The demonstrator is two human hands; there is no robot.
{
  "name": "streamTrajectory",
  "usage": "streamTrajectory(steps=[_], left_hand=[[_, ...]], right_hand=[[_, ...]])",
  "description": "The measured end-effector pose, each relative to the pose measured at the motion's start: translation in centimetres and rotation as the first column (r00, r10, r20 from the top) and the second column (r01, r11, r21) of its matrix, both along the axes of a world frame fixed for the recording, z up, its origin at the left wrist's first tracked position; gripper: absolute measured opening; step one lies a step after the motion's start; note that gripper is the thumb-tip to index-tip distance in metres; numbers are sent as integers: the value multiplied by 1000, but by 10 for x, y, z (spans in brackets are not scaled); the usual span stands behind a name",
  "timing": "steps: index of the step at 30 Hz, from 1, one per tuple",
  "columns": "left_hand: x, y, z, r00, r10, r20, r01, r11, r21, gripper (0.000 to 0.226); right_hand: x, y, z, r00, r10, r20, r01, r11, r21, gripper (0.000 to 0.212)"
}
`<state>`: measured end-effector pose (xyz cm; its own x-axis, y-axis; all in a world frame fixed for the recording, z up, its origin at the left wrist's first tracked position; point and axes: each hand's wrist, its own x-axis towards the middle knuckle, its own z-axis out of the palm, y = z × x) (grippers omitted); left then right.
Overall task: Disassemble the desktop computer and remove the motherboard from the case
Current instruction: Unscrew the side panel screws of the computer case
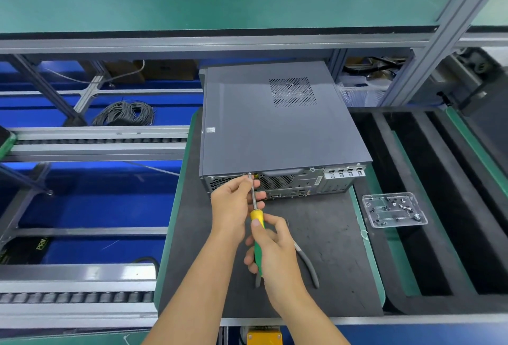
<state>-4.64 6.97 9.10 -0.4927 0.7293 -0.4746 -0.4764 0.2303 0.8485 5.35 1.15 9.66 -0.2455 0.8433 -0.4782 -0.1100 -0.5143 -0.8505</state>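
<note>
Dark mat (324, 251) covering the desk (368, 259). On the mat: grey computer case (277, 127); grey-handled pliers (309, 265) nearer than the case. Clear screw tray (394, 209) right of the case.

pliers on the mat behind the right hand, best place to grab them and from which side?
Take the pliers by the grey handles, coming from above on the right, probably. They lie flat on the black mat with the handles splayed toward the near edge; the right hand on the screwdriver covers the jaw end.

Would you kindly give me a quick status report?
Right hand grips screwdriver; left hand steadies shaft. Tip at case rear screw. Cover on. Nothing blocking.
</note>
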Motion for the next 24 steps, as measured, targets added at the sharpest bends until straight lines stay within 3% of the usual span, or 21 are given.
streamTrajectory(steps=[2,4,7,9,10,11,12,13,14,16,18,20,22,23,24], left_hand=[[0,1,1,1000,1,-4,-1,1000,-11,12],[0,2,1,1000,-7,-28,6,1000,-23,12],[-2,2,2,999,-17,-45,16,999,-28,12],[-2,3,2,999,-10,-41,9,1000,-27,11],[-2,3,3,999,-9,-33,8,1000,-27,11],[-3,2,4,1000,-16,-21,15,999,-29,11],[-4,1,4,999,-37,-2,37,999,-33,13],[-6,0,5,997,-71,27,72,997,-38,16],[-7,0,7,991,-112,69,115,993,-39,19],[-9,1,10,973,-178,146,184,983,-27,22],[-11,3,13,965,-201,171,210,977,-34,21],[-14,6,14,963,-202,176,215,975,-54,19],[-15,7,13,962,-195,191,212,975,-69,17],[-15,6,12,962,-189,199,207,976,-72,17],[-15,6,12,962,-182,204,201,977,-73,18]], right_hand=[[-1,-1,1,999,-5,42,4,1000,18,5],[0,-2,1,962,13,271,-59,985,162,10],[4,-3,-7,792,-8,611,-259,901,348,22],[3,-2,-4,734,-5,679,-317,882,348,17],[2,-1,0,787,16,616,-258,917,305,14],[1,1,3,894,41,447,-135,974,181,16],[1,3,7,988,23,154,-15,999,-49,19],[1,4,11,981,-75,-180,15,950,-313,19],[2,4,14,888,-214,-408,-25,861,-507,19],[6,4,16,781,-311,-541,-111,784,-611,30],[7,4,15,867,-210,-452,-75,841,-535,39],[8,-1,10,994,-21,-103,-12,949,-315,35],[11,-5,1,951,35,308,-33,999,-12,23],[11,-6,-2,939,13,343,-38,997,67,16],[12,-7,-1,966,-3,260,-5,999,33,11]])
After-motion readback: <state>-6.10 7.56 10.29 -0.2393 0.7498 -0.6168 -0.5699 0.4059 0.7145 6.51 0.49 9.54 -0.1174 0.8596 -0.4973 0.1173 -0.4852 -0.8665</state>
